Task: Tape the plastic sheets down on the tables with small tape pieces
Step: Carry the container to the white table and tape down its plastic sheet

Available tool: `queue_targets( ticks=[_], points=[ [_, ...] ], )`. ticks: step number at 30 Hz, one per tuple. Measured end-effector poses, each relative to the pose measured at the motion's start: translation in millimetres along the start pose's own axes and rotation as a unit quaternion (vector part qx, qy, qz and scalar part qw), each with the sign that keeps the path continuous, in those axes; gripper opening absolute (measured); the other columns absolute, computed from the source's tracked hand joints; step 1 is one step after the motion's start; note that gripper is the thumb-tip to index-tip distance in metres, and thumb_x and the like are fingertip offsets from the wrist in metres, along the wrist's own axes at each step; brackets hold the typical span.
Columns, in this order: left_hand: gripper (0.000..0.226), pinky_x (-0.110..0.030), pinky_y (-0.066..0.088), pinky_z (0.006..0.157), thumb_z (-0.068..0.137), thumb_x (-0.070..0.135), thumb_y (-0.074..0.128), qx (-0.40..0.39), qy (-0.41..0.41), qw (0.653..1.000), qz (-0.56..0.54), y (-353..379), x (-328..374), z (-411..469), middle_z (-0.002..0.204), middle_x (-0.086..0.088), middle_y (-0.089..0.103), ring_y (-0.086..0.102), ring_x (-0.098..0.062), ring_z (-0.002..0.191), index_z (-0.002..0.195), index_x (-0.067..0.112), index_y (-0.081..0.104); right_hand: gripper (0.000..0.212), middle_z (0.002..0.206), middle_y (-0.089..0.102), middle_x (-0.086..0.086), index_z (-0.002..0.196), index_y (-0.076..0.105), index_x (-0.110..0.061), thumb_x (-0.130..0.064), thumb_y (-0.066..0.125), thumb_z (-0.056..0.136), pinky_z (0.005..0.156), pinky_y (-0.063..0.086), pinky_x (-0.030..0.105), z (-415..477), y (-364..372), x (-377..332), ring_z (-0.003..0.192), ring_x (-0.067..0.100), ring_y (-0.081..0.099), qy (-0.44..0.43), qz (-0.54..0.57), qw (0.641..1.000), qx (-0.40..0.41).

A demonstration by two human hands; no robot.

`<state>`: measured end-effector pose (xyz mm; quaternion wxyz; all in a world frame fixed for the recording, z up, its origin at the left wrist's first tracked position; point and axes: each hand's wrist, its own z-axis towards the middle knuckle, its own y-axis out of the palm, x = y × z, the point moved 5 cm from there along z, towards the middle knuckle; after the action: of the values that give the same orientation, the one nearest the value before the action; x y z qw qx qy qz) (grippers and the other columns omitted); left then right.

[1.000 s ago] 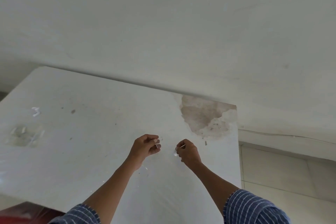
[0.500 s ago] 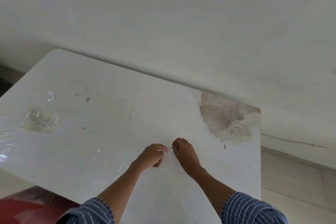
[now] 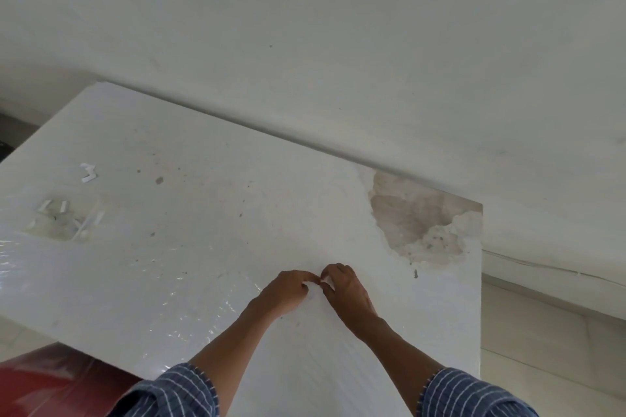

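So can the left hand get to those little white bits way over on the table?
Probably yes. Nothing lies between the left hand and the little white bits, only bare plastic sheet. But that hand is pinched together with the right hand, and it looks a long stretch.

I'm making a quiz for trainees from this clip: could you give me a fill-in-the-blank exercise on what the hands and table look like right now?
1. The left hand and right hand meet at their ____ over the plastic sheet.
2. The chipped brown patch lies at the table's far ____ corner.
3. Both sleeves are blue with white ____.
4. The loose white bits lie to the ____ of the hands.

Missing words: fingertips; right; stripes; left
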<state>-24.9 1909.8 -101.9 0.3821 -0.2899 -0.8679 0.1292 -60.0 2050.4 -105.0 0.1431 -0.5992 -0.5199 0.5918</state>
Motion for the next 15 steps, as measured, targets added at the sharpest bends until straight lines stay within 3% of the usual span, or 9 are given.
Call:
queue_targets(
  ticks=[5,8,12,15],
  points=[
    [0.056,-0.015,0.045,0.053,0.094,0.005,0.033,0.008,0.007,0.999,0.036,-2.3,7.2,-2.2,0.123,-0.006,0.068,0.06,-0.009,0.062,0.124,0.041,0.065,0.011,0.106,0.059,-0.013,0.104,0.059,-0.024,-0.022,0.057,0.093,0.084,0.047,0.026,-3.0,0.1,8.2,0.104,0.008,0.051,-0.007,0.022,0.999,-0.027],
    [0.055,-0.023,0.053,0.065,0.094,0.005,0.032,0.011,0.005,0.999,0.033,-2.8,11.1,-5.3,0.121,-0.009,0.069,0.07,-0.017,0.088,0.126,0.034,0.066,0.012,0.105,0.06,-0.014,0.103,0.06,-0.025,-0.022,0.056,0.093,0.083,0.049,0.026,-10.4,-7.3,15.0,0.098,0.006,0.056,0.011,0.058,0.998,-0.008],
    [0.044,-0.024,0.048,0.06,0.086,0.004,0.037,0.04,-0.008,0.999,-0.031,-3.4,8.8,-4.3,0.083,-0.006,0.069,0.06,-0.018,0.062,0.091,0.035,0.068,0.014,0.105,0.063,-0.008,0.104,0.062,-0.021,-0.019,0.052,0.094,0.083,0.051,0.027,-19.8,-18.6,24.1,0.097,0.009,0.06,0.024,0.068,0.997,0.003],
    [0.029,-0.028,0.051,0.061,0.084,0.011,0.046,0.061,-0.006,0.996,-0.068,-6.6,15.4,-3.5,0.079,-0.004,0.069,0.064,-0.019,0.066,0.087,0.032,0.066,0.016,0.102,0.065,-0.008,0.104,0.063,-0.019,-0.014,0.05,0.095,0.078,0.045,0.013,-24.2,-32.0,26.8,0.09,0.005,0.06,0.033,0.089,0.995,0.02]
  ],
)
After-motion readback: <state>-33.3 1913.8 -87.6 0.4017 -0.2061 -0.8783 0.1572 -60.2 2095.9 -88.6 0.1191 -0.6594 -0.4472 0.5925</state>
